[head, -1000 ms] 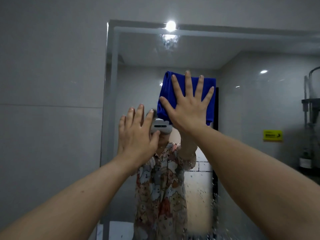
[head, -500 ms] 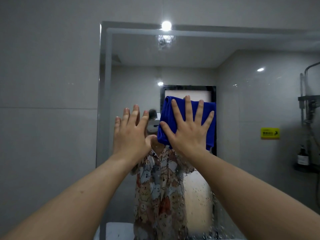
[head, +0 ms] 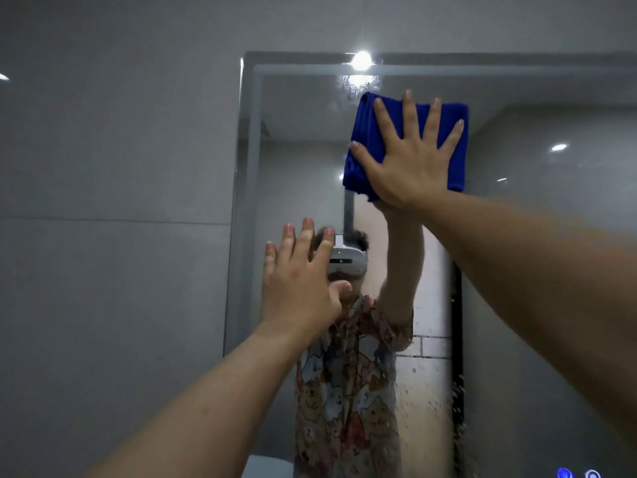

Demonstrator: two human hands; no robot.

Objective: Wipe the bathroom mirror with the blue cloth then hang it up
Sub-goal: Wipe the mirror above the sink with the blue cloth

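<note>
both hands are up at the glass: her left hand (head: 300, 291) sits lower, fingers straight and a little spread, empty, raised close to the mirror (head: 534, 236) near its left edge, though from where i stand i can't tell if the palm actually touches it. moving right, the right hand (head: 410, 157) is splayed flat with all fingers straight, pressing the blue cloth (head: 365, 132) against the upper part of the glass, just below the reflected ceiling light (head: 362, 60). half a second back that cloth was down around head height; it has now swept upward to near the top of the mirror, while the left hand has hardly shifted. so i'd say the wiping is mid-stroke, working the upper band, with the droplet-speckled lower glass (head: 431, 408) still to be done and the hanging up not yet begun. the cloth is folded into a rough rectangle lying flat on the mirror, its long axis running roughly side to side and tilted only slightly, top edge near level, a looser folded edge bunched at its left side.
</note>
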